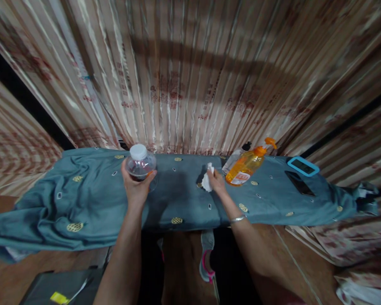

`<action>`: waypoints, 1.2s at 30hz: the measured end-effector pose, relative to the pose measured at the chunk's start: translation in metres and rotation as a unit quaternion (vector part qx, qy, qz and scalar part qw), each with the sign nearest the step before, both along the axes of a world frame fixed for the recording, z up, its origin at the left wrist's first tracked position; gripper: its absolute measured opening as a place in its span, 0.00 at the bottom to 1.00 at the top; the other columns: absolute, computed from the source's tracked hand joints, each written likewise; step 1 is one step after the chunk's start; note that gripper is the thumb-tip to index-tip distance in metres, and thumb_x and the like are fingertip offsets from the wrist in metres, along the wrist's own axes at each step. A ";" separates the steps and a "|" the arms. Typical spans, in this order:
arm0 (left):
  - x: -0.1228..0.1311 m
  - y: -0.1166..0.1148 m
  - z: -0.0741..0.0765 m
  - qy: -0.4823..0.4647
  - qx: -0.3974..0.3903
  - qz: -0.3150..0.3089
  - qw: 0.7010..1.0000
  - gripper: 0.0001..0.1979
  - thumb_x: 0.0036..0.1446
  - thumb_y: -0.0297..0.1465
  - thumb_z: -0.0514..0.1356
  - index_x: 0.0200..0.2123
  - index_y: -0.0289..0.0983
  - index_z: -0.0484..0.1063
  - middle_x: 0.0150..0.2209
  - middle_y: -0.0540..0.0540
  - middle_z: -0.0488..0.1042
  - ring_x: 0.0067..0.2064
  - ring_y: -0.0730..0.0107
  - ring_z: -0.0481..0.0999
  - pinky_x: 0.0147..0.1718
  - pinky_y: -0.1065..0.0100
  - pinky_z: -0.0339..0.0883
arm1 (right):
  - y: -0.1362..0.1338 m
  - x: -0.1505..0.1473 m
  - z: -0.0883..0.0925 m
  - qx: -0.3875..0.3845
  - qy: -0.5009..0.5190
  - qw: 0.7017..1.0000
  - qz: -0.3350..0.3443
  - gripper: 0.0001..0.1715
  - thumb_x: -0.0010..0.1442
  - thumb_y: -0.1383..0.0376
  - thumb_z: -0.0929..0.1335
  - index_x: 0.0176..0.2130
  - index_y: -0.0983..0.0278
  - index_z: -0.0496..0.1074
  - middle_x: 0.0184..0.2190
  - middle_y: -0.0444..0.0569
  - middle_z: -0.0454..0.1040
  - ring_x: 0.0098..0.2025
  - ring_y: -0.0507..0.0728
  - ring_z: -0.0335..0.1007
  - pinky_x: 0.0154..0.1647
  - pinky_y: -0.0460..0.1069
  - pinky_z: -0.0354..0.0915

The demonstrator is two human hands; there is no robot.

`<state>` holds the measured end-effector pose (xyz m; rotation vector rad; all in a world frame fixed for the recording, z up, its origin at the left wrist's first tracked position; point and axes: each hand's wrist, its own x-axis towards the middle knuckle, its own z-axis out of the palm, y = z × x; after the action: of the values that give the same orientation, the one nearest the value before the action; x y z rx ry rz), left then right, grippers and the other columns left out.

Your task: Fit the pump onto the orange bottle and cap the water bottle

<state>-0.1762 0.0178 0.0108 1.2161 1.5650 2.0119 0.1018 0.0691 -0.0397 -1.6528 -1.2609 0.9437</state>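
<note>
My left hand (pixel 137 186) is wrapped round a clear plastic bottle (pixel 142 164) with a white cap, upright at the left of the cloth-covered bench. Pinched in my right hand (pixel 216 181) is a crumpled white tissue (pixel 207 178), held close to the cloth. Just right of that hand stands an orange pump bottle (pixel 245 167) with a pale label. Partly behind it is a clear bottle (pixel 233 162) with a black pump top.
A blue-green cloth (pixel 184 207) with pineapple prints covers the long bench. At its right lie a blue-framed device (pixel 303 166) and a dark phone (pixel 299 183). Pleated curtains (pixel 178 84) hang behind. A dark case (pixel 63 286) sits on the floor at lower left.
</note>
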 end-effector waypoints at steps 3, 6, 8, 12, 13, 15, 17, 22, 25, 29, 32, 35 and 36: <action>0.000 0.004 -0.004 0.010 -0.021 -0.009 1.000 0.44 0.38 0.33 0.72 0.59 0.40 0.58 0.56 0.40 0.68 0.57 0.55 0.69 0.59 0.55 0.61 | 0.026 0.020 -0.006 0.029 -0.145 0.988 -0.045 0.25 0.60 0.54 0.65 0.54 0.63 0.64 0.55 0.53 0.65 0.55 0.59 0.64 0.54 0.61 0.64; 0.002 0.008 -0.006 0.017 -0.032 -0.009 0.999 0.45 0.38 0.33 0.72 0.60 0.41 0.56 0.57 0.40 0.67 0.58 0.54 0.68 0.60 0.55 0.60 | 0.041 -0.001 -0.016 0.056 -0.253 0.965 -0.028 0.25 0.60 0.55 0.65 0.54 0.63 0.65 0.56 0.53 0.64 0.57 0.60 0.62 0.56 0.63 0.62; 0.003 0.009 -0.007 0.023 -0.034 -0.009 0.999 0.46 0.39 0.34 0.72 0.60 0.41 0.55 0.58 0.40 0.67 0.59 0.54 0.68 0.60 0.55 0.60 | 0.045 -0.035 -0.021 0.079 -0.305 0.949 0.016 0.24 0.61 0.55 0.65 0.53 0.63 0.65 0.55 0.53 0.65 0.56 0.59 0.63 0.56 0.62 0.62; 0.006 0.008 -0.003 0.029 -0.048 -0.002 0.998 0.46 0.39 0.34 0.71 0.61 0.40 0.54 0.59 0.39 0.65 0.60 0.54 0.67 0.61 0.55 0.59 | 0.023 -0.119 -0.028 0.144 -0.373 0.901 0.169 0.23 0.61 0.56 0.66 0.53 0.63 0.66 0.54 0.52 0.66 0.55 0.58 0.64 0.55 0.61 0.64; 0.006 0.007 -0.002 0.028 -0.048 -0.002 0.998 0.46 0.40 0.35 0.71 0.61 0.39 0.54 0.59 0.38 0.65 0.59 0.54 0.67 0.61 0.55 0.59 | 0.012 -0.134 -0.029 0.163 -0.385 0.884 0.210 0.23 0.61 0.56 0.65 0.54 0.63 0.65 0.55 0.52 0.66 0.56 0.59 0.63 0.56 0.61 0.63; 0.006 0.006 -0.001 0.029 -0.046 -0.002 0.999 0.45 0.41 0.35 0.70 0.61 0.38 0.54 0.58 0.38 0.66 0.59 0.54 0.67 0.60 0.55 0.59 | -0.014 -0.146 -0.031 0.198 -0.401 0.849 0.282 0.24 0.61 0.57 0.65 0.55 0.62 0.64 0.56 0.53 0.64 0.58 0.59 0.62 0.57 0.62 0.62; 0.006 0.006 0.000 0.033 -0.041 -0.002 0.999 0.45 0.42 0.35 0.70 0.61 0.37 0.54 0.59 0.37 0.65 0.59 0.54 0.67 0.60 0.54 0.59 | -0.037 -0.131 -0.031 0.218 -0.413 0.820 0.332 0.24 0.61 0.59 0.65 0.55 0.62 0.64 0.57 0.52 0.64 0.58 0.59 0.62 0.57 0.62 0.62; 0.005 0.007 -0.002 0.019 -0.041 -0.006 0.999 0.48 0.40 0.34 0.72 0.62 0.35 0.52 0.61 0.33 0.63 0.61 0.50 0.65 0.61 0.52 0.56 | -0.067 -0.007 -0.027 0.160 -0.474 0.817 0.285 0.24 0.61 0.59 0.65 0.55 0.62 0.64 0.58 0.53 0.63 0.58 0.60 0.61 0.57 0.62 0.62; 0.004 0.009 -0.003 -0.008 -0.026 -0.021 0.999 0.48 0.40 0.34 0.72 0.61 0.37 0.52 0.60 0.35 0.64 0.59 0.51 0.66 0.60 0.53 0.57 | -0.081 0.072 -0.021 0.096 -0.509 0.831 0.200 0.24 0.61 0.58 0.66 0.54 0.63 0.64 0.57 0.53 0.64 0.58 0.60 0.62 0.57 0.62 0.63; 0.003 0.010 -0.005 -0.021 -0.015 -0.026 0.999 0.48 0.40 0.32 0.72 0.61 0.36 0.52 0.60 0.36 0.64 0.60 0.52 0.66 0.60 0.55 0.57 | -0.096 0.123 -0.014 0.039 -0.526 0.842 0.112 0.23 0.61 0.57 0.66 0.53 0.63 0.66 0.54 0.53 0.66 0.55 0.58 0.64 0.55 0.61 0.64; 0.004 0.010 -0.007 -0.015 -0.011 -0.027 0.999 0.48 0.41 0.33 0.72 0.62 0.34 0.51 0.61 0.34 0.62 0.60 0.52 0.65 0.60 0.54 0.57 | -0.095 0.099 -0.017 0.035 -0.518 0.850 0.093 0.22 0.61 0.57 0.65 0.52 0.63 0.66 0.54 0.53 0.66 0.54 0.57 0.65 0.55 0.60 0.65; 0.004 0.011 -0.009 -0.009 -0.010 -0.026 1.000 0.48 0.42 0.34 0.72 0.62 0.33 0.50 0.61 0.33 0.61 0.61 0.51 0.64 0.61 0.53 0.56 | -0.094 0.026 -0.024 0.073 -0.495 0.855 0.136 0.22 0.61 0.58 0.65 0.54 0.62 0.65 0.55 0.53 0.65 0.56 0.58 0.64 0.55 0.61 0.64; 0.004 0.012 -0.010 -0.008 -0.013 -0.024 1.000 0.48 0.42 0.34 0.71 0.62 0.33 0.50 0.61 0.33 0.61 0.61 0.51 0.64 0.61 0.53 0.56 | -0.096 -0.005 -0.026 0.092 -0.484 0.855 0.160 0.23 0.61 0.58 0.65 0.54 0.63 0.64 0.56 0.53 0.65 0.57 0.59 0.63 0.56 0.61 0.64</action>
<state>-0.1726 0.0296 0.0011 1.2140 1.5355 1.9611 0.0965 -0.0272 -0.0657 -1.8371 -2.2615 0.0664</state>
